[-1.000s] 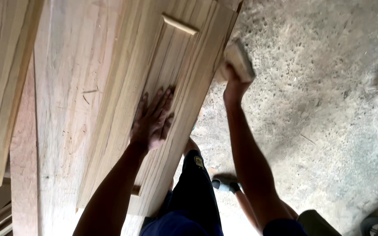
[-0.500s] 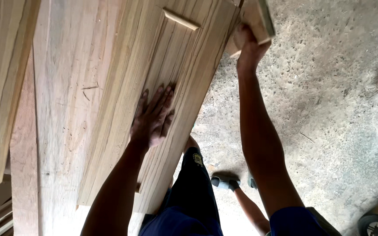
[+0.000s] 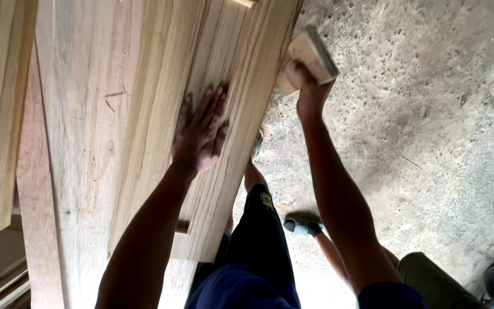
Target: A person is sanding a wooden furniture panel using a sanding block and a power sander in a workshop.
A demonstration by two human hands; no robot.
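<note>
Hands on the panelled door: left flat on the wood, right gripping a sanding block at its edge.

Left hand [image 3: 199,134], fingers spread and palm down, presses on the recessed panel of the pale, streaky-grained wooden door [image 3: 144,114], seemingly to steady it; it clasps nothing. Right hand [image 3: 307,86] is clamped around a small rectangular wooden sanding block [image 3: 310,54], held against the door's right edge, likely so its abrasive face bears on that edge. Below, dark shorts and a sandalled foot [image 3: 303,225] on the rough grey concrete floor [image 3: 430,114].
</note>
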